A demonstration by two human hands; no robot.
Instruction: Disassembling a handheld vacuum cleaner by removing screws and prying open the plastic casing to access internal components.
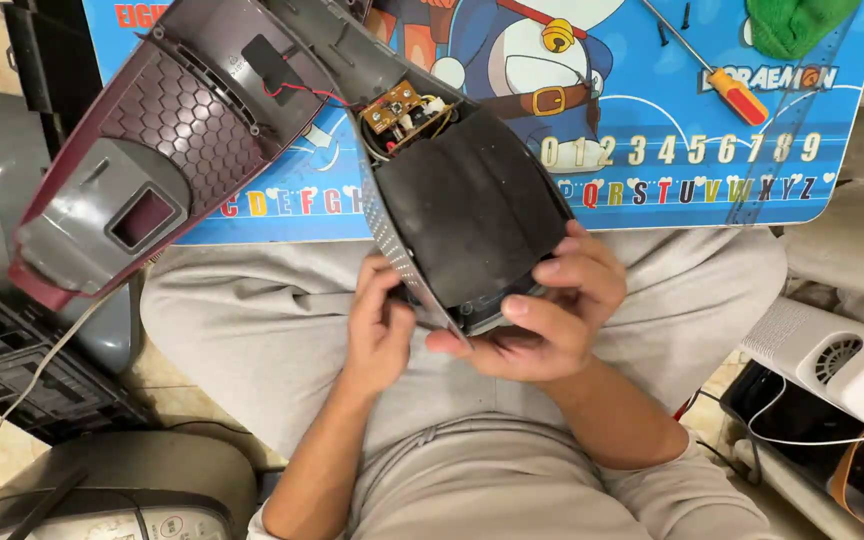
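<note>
Over my lap I hold a dark, dusty appliance housing (467, 205) with a perforated silver edge. At its far end a small circuit board (397, 108) with wires is exposed. My left hand (377, 325) grips the near left edge of the housing. My right hand (552, 310) wraps around its near right corner, fingers curled over the rim. A maroon and grey shell half (162, 130) with a honeycomb pattern lies to the left, joined to the board by thin red and black wires.
A blue cartoon-printed table (672, 120) carries a screwdriver (717, 75) with an orange handle, a green cloth (797, 25) and loose screws. A white fan-like device (837, 360) sits at right. Grey and black appliance parts (22, 360) lie at left.
</note>
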